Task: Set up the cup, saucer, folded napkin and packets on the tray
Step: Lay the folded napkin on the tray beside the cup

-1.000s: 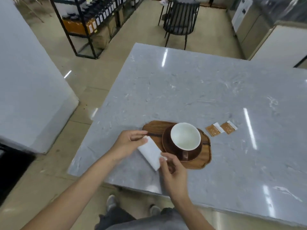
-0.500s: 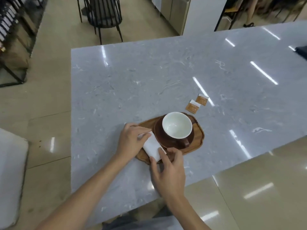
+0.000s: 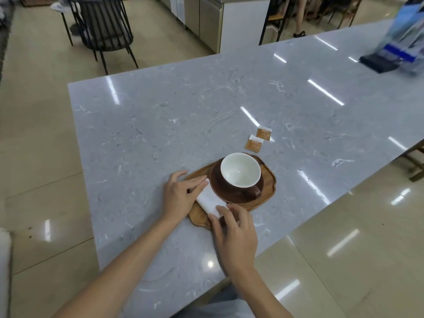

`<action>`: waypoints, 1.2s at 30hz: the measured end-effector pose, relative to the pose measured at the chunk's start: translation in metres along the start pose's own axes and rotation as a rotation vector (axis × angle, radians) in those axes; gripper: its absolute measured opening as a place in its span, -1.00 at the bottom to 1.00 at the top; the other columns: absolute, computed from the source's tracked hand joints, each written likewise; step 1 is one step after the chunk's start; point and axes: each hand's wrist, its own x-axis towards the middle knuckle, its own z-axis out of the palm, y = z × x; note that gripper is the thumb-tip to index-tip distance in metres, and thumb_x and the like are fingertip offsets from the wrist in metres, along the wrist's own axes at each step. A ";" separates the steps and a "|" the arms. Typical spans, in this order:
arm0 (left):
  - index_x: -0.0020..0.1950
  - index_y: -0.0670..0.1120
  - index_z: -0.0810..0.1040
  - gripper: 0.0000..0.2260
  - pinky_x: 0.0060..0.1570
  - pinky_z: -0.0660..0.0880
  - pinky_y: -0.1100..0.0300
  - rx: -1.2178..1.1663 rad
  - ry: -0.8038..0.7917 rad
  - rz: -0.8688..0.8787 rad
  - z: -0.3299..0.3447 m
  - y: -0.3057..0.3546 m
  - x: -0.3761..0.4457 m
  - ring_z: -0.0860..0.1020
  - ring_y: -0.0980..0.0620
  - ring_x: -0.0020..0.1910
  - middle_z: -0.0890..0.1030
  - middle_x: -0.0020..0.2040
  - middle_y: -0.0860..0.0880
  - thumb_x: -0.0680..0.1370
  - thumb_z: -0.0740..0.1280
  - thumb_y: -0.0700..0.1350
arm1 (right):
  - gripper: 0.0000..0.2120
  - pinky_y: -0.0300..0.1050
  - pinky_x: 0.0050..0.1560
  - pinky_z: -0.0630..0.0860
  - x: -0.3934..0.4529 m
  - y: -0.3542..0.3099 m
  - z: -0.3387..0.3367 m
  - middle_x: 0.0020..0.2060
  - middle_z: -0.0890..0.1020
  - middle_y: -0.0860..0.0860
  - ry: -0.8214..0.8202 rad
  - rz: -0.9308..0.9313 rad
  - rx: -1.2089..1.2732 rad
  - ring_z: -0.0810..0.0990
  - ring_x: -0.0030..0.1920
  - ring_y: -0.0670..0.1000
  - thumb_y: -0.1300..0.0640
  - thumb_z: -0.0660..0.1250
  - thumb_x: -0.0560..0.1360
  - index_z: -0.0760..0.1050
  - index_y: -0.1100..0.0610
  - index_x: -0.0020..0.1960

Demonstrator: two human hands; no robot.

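A brown cup (image 3: 240,172) with a white inside stands on a brown saucer (image 3: 220,191) on the wooden tray (image 3: 268,187). A folded white napkin (image 3: 210,200) lies on the tray's left part, against the saucer. My left hand (image 3: 180,193) rests its fingers on the napkin's far end. My right hand (image 3: 234,232) touches the napkin's near end with its fingertips. Two orange packets (image 3: 253,143) (image 3: 263,133) lie on the marble counter beyond the tray.
The grey marble counter (image 3: 160,125) ends close to my body and drops off to the floor on the left. A blue and black object (image 3: 394,49) sits at the far right. A black chair (image 3: 103,28) stands beyond the counter.
The napkin has gone from the counter edge onto the tray beside the saucer, with both hands still on it. My head has turned right, so the whole scene has shifted.
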 end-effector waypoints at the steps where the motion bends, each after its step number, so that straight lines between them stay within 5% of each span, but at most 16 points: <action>1: 0.15 0.05 0.73 -0.78 0.26 0.39 0.22 -0.006 0.002 -0.001 -0.001 0.000 0.001 0.40 0.15 0.29 0.50 0.03 0.37 0.50 0.50 -0.02 | -0.73 -0.24 -0.12 0.48 0.001 -0.001 -0.001 0.14 0.55 -0.07 -0.001 0.005 0.007 0.51 0.06 -0.07 -0.19 0.34 0.59 0.59 -0.07 0.19; 7: 0.24 0.16 0.66 -0.74 0.36 0.44 0.03 0.003 -0.099 -0.081 -0.007 -0.004 0.004 0.46 0.01 0.39 0.52 0.36 -0.11 0.55 0.43 0.06 | -0.70 -0.27 -0.19 0.53 0.005 -0.002 -0.020 0.13 0.54 -0.08 -0.042 -0.002 0.067 0.54 -0.04 -0.11 -0.19 0.33 0.57 0.62 -0.09 0.20; 13: 0.26 0.13 0.66 -0.73 0.25 0.51 0.19 -0.072 -0.065 -0.014 -0.029 0.011 0.023 0.55 0.18 0.21 0.67 0.20 0.10 0.56 0.43 -0.01 | -0.76 -0.09 -0.18 0.63 0.044 0.008 -0.075 0.02 0.61 -0.18 -0.024 0.041 0.255 0.61 -0.08 -0.15 -0.08 0.25 0.63 0.59 -0.05 0.22; 19: 0.23 0.12 0.67 -0.77 0.02 0.51 0.42 -0.078 -0.071 -0.012 -0.026 0.035 0.064 0.60 0.29 0.10 0.69 0.14 0.17 0.59 0.37 -0.02 | -0.83 -0.11 -0.21 0.57 0.125 0.046 -0.105 -0.13 0.64 -0.19 -0.019 0.031 0.273 0.60 -0.18 -0.15 -0.05 0.23 0.65 0.59 -0.08 0.07; 28: 0.23 0.04 0.64 -0.77 0.07 0.49 0.25 -0.014 -0.218 -0.164 0.035 0.063 0.149 0.65 0.13 -0.03 0.66 0.08 0.11 0.58 0.40 -0.04 | -0.75 -0.08 -0.11 0.59 0.267 0.120 -0.065 -0.11 0.68 -0.11 -0.349 0.127 0.098 0.66 -0.12 -0.05 -0.10 0.27 0.58 0.58 0.02 0.10; 33: 0.22 0.03 0.64 -0.77 0.07 0.54 0.25 0.005 -0.278 -0.204 0.077 0.061 0.177 0.64 0.16 -0.02 0.67 0.09 0.06 0.57 0.42 -0.04 | -0.52 -0.07 -0.34 0.49 0.307 0.135 -0.037 -0.41 0.58 -0.06 -0.479 0.191 0.031 0.62 -0.29 0.03 -0.34 0.26 0.47 0.49 0.05 -0.33; 36: 0.20 0.01 0.64 -0.78 0.11 0.56 0.17 -0.051 -0.285 -0.282 0.094 0.058 0.187 0.63 0.12 0.02 0.67 0.07 0.02 0.56 0.44 -0.06 | -0.46 -0.11 -0.35 0.37 0.319 0.135 -0.026 -0.28 0.62 -0.02 -0.582 0.179 -0.051 0.60 -0.24 0.05 -0.43 0.27 0.39 0.52 0.07 -0.26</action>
